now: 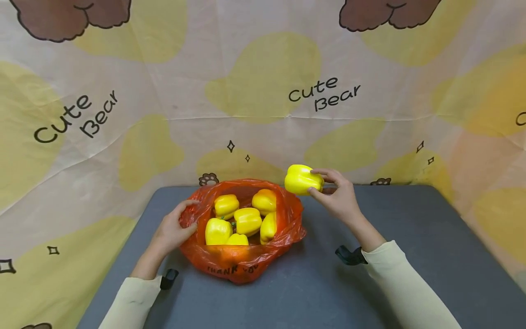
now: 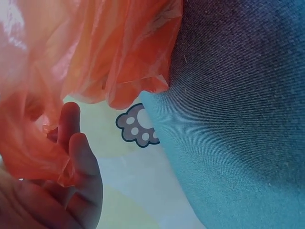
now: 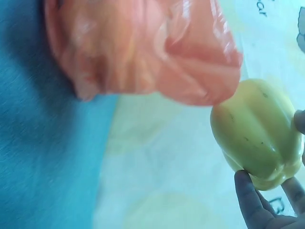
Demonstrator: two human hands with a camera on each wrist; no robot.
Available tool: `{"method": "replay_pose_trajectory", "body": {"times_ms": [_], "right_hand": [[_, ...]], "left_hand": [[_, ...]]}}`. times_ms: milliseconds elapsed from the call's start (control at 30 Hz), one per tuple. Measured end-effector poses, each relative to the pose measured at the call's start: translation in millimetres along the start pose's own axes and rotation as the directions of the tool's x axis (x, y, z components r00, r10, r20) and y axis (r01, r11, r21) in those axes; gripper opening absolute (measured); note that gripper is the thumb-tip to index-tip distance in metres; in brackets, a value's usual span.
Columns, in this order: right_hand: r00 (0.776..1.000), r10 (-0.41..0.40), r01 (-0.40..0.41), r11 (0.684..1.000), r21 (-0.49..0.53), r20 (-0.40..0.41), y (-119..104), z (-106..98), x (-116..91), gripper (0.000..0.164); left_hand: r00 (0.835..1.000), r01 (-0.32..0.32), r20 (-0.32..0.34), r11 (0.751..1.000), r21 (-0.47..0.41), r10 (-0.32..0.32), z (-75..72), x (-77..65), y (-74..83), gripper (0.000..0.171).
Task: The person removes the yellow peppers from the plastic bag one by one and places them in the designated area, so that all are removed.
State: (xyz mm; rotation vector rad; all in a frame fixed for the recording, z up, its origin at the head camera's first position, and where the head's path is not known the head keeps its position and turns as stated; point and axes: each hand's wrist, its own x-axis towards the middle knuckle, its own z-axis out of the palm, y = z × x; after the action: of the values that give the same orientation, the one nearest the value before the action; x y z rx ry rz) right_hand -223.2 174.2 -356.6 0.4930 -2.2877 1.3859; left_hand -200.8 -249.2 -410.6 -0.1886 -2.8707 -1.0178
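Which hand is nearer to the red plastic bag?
Left. The left hand holds the bag by its left edge; the right hand, gripping a yellow bell pepper, is beyond the bag's right side.

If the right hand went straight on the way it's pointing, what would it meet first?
Probably the patterned backdrop: the yellow pepper in the right hand would lead, and in the head view the line seems to pass over the red bag. Depth is unclear, so brushing the red bag first is possible.
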Motion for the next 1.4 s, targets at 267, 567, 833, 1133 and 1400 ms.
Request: {"method": "replay_pose_trajectory", "body": {"times_ms": [267, 567, 833, 1133, 1400], "right_hand": [[0.996, 0.022, -0.028, 0.997, -0.071, -0.09, 3, -17, -13, 0.04], [0.991, 0.08, -0.088, 0.993, -0.074, -0.107, 61, -21, -25, 0.041], [0.98, 0.173, -0.185, 0.974, -0.134, -0.094, 77, -21, -39, 0.042], [0.957, 0.282, -0.288, 0.95, -0.116, -0.067, 90, -14, -47, 0.042], [0.93, 0.366, -0.368, 0.921, -0.126, -0.034, 101, -11, -50, 0.044]], "left_hand": [[1.0, 0.007, -0.015, 1.0, -0.015, -0.007, 2.0, 0.3, -1.8, 0.054], [1.0, 0.003, -0.018, 1.0, -0.03, -0.003, 0.9, -0.6, -2.5, 0.055], [1.0, 0.024, -0.017, 0.999, -0.034, -0.025, 2.6, -1.6, -0.6, 0.054], [0.999, 0.039, -0.027, 0.998, -0.041, -0.04, 2.1, -3.9, 2.7, 0.053], [0.999, 0.032, -0.04, 0.999, -0.037, -0.033, 2.1, -5.7, 3.1, 0.053]]}}
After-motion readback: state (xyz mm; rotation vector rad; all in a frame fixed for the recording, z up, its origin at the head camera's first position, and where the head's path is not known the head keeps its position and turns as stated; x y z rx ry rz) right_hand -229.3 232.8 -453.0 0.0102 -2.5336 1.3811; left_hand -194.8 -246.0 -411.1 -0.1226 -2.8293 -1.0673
